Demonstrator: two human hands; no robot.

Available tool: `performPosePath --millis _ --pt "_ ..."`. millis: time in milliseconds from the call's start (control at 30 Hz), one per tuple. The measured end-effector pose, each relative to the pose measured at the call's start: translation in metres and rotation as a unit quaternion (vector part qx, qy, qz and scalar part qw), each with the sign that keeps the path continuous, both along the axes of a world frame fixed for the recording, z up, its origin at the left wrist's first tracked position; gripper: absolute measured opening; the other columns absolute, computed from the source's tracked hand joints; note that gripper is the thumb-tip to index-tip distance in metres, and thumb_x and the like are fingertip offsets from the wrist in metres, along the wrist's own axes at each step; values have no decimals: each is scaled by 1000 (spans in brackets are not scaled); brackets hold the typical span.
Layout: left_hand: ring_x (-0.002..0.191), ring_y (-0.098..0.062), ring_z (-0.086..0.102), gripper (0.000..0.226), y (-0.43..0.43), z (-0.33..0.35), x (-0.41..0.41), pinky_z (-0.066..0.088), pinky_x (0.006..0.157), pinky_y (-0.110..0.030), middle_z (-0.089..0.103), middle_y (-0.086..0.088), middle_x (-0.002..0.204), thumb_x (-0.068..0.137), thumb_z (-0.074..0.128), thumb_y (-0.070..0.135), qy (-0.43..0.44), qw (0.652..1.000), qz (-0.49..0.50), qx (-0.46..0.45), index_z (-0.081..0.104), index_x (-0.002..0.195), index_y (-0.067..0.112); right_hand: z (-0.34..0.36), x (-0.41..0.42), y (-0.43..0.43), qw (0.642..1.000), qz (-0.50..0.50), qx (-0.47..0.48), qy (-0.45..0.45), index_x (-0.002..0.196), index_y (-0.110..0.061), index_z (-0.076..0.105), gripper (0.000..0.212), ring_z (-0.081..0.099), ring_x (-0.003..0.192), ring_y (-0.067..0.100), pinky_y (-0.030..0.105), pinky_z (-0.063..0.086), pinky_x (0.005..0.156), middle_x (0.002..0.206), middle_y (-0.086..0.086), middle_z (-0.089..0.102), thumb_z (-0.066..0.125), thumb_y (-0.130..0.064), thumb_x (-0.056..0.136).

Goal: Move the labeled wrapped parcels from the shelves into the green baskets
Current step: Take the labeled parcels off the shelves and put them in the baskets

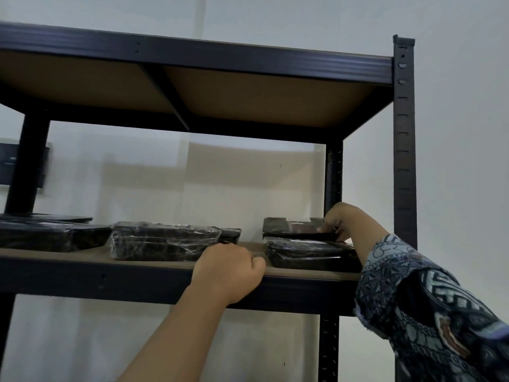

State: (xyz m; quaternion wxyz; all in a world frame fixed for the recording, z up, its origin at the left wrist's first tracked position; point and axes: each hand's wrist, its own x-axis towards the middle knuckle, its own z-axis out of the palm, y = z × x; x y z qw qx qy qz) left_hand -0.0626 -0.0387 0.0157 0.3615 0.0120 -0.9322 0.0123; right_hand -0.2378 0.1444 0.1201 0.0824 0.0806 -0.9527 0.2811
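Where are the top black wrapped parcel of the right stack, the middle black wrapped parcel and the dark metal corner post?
Top black wrapped parcel, right stack [292, 229]: head view, its front side.
Middle black wrapped parcel [165, 241]: head view, its front face.
Dark metal corner post [404, 139]: head view, its slotted face.

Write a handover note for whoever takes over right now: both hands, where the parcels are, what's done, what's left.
Left hand: fingers curled at the shelf front edge beside the middle parcel; a grip cannot be confirmed.
Right hand: grips the top parcel of a two-high stack at the right end, over the lower parcel.
The left parcels lie flat at the far left.
Done: nothing visible; no green basket in view.
Left: all parcels seen are on the shelf, to be moved.
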Motion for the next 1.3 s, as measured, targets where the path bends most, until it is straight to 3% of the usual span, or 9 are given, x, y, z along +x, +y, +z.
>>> performPosePath --millis 200,400,467,533,633,767,900,1067,1300 --pt "65 -18 52 39 2 0 1 34 56 -30 52 -2 66 91 28 31 9 1000 1 3 54 68 12 4 2 -3 994 40 -41 -94 135 1 44 65 51 122 36 46 43 105 136 21 50 75 -10 79" --pt "66 -18 54 42 0 -1 -1 39 58 -29 55 -3 67 91 28 31 10 1000 4 1 58 69 11 2 4 -5 992 57 -77 -80 122 3 53 51 57 115 36 46 46 102 125 19 58 75 -6 77" --pt "65 -18 54 42 0 -1 -2 36 55 -29 54 -3 66 91 28 31 10 1000 8 -3 57 69 11 2 3 -5 990 69 -97 -75 106 2 58 35 62 104 34 44 51 96 105 18 63 76 -3 76" --pt "64 -18 53 41 0 -1 -2 34 54 -29 53 -3 65 91 28 31 9 1000 10 -1 55 68 11 1 3 -6 990 78 -105 -55 97 2 59 30 65 91 32 42 56 87 103 18 63 77 -3 74" --pt "64 -19 52 40 0 -1 -1 34 55 -30 51 -3 64 91 28 31 6 1000 11 5 52 66 11 1 3 -7 990 88 -108 -33 103 3 57 36 66 76 27 37 59 72 103 18 63 78 -6 75" --pt "63 -18 49 39 2 0 1 31 55 -31 47 -2 62 92 29 30 8 1000 15 0 49 64 12 3 10 -6 991 100 -92 -20 101 -1 57 35 62 65 20 26 51 52 93 12 62 78 -14 76" --pt "62 -18 47 40 2 0 2 31 57 -30 46 -1 61 92 29 31 10 1000 12 0 45 60 14 5 17 -7 989 111 -101 14 98 -4 55 33 57 59 17 25 41 55 76 9 62 74 -21 79" --pt "61 -19 48 40 0 0 0 33 57 -31 46 -1 60 91 29 31 7 1000 9 3 47 61 13 8 30 -5 970 126 -205 48 104 -3 48 35 63 82 30 40 58 73 97 19 62 71 -17 82" --pt "61 -19 51 44 0 -2 0 41 61 -32 52 -3 62 91 27 33 11 1000 10 0 54 64 12 11 66 6 920 152 -354 74 120 -11 41 48 63 96 29 38 59 70 112 14 54 70 -11 83"
